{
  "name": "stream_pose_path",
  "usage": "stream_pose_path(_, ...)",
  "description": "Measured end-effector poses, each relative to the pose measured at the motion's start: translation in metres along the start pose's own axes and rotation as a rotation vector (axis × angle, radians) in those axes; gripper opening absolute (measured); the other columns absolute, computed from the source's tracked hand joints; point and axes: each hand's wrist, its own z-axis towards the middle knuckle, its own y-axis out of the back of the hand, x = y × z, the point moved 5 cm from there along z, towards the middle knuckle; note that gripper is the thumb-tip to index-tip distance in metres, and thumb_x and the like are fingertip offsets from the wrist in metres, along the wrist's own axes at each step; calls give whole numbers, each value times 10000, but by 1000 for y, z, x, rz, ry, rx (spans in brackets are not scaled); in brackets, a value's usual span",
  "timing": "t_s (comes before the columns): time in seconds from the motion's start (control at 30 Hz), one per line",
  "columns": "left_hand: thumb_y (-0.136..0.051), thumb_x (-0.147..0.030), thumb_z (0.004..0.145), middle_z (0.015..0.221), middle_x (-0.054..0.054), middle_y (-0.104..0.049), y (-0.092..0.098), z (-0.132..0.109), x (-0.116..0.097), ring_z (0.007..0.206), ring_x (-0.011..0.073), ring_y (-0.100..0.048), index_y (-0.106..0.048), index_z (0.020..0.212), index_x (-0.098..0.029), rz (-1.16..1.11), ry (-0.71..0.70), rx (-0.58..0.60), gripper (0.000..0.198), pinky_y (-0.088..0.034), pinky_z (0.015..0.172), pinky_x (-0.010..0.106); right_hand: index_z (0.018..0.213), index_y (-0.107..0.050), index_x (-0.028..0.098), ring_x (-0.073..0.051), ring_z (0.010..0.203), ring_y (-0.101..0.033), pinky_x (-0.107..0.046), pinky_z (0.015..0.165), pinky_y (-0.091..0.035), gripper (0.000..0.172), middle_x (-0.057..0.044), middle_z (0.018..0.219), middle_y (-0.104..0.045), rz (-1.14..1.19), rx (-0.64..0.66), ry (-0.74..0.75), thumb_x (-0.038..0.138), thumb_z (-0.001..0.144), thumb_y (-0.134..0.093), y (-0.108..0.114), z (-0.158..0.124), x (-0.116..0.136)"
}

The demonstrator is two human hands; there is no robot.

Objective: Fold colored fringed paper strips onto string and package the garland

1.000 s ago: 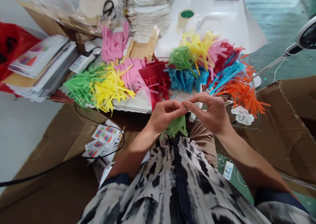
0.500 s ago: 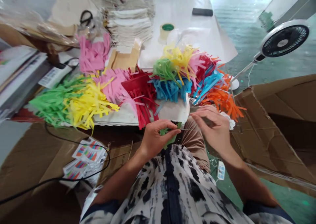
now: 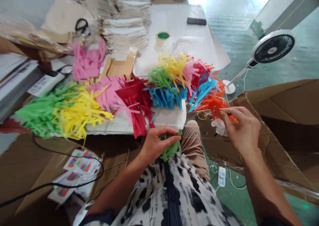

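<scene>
**Near the fingers.** The left hand (image 3: 159, 143) holds a green paper fringe (image 3: 170, 151) just below its fingertips, in front of the person's tie-dye shirt (image 3: 171, 189). Thumb and fingers are closed together, clamped on the fringe's upper end. The strips hang below the grip. The fringe likely handles as light, soft and easily creased. The strips look flimsy, so the uncut band is probably the safer place to hold it.

The right hand (image 3: 240, 128) is a short way to the right, with its fingers (image 3: 226, 111) extended and apart from the thumb. Just beyond the fingertips lie an orange paper fringe (image 3: 214, 104) and a crumpled white paper (image 3: 219, 126). Whether they touch cannot be told. A fine thread (image 3: 199, 137) appears to run between the hands.

**Beyond the fingers.** Blue (image 3: 166, 98) and red (image 3: 133, 100) fringes lie heaped on a white board (image 3: 164, 119). Farther off are a tape roll (image 3: 163, 37), black-handled scissors (image 3: 81, 26) and a floor fan (image 3: 272, 48).
</scene>
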Motion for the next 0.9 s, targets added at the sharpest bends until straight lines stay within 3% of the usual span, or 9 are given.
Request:
stream_pose_path(0.13, -931, -417, 748, 851, 59, -828, 0, 6, 1, 801, 210, -785, -795, 851, -180, -153, 69, -42, 292, -613, 762, 292, 869, -733, 257, -244, 851, -710, -402, 796, -548, 260, -63, 900, -751, 79, -63, 103, 450, 1016, -639, -13, 44, 32)
stream_pose_path(0.27, -895, -455, 790, 792, 49, -817, 7, 9, -1, 751, 190, -770, -755, 853, -184, -237, 103, -67, 312, -585, 742, 277, 935, -752, 257, -255, 981, -695, -431, 902, -539, 214, -87, 1010, -756, 130, -32, 265, 386, 1030, -610, -42, 112, 91)
stream_pose_path(0.4, -867, -464, 825, 764, 45, -800, 23, 7, -3, 740, 173, -745, -746, 852, -179, -244, 89, -110, 311, -559, 751, 267, 1013, -790, 227, -256, 1070, -684, -409, 930, -511, 254, -94, 1086, -762, 112, 125, 407, 278, 1041, -542, -106, 182, 165)
stream_pose_path(0.53, -860, -466, 839, 740, 29, -769, 40, 3, -1, 712, 157, -725, -742, 862, -179, -303, 111, -125, 311, -539, 719, 251, 1175, -801, 161, -287, 1095, -677, -427, 928, -481, 352, -162, 1204, -760, -90, 468, 462, 204, 1049, -475, -192, 225, 220)
stream_pose_path(0.7, -906, -495, 774, 711, 20, -737, 59, -2, 5, 660, 141, -698, -728, 855, -173, -412, 167, -140, 377, -523, 654, 227, 1226, -795, 108, -319, 1066, -679, -420, 878, -491, 323, -242, 1214, -752, -238, 657, 436, 151, 933, -667, -264, 239, 240)
stream_pose_path(0.9, -910, -499, 768, 728, 17, -727, 76, -5, 12, 661, 122, -689, -726, 855, -157, -468, 180, -153, 398, -521, 650, 204, 1285, -773, 117, -350, 1194, -662, -432, 993, -503, 371, -252, 1293, -724, -359, 723, 420, 195, 954, -626, -288, 237, 234)
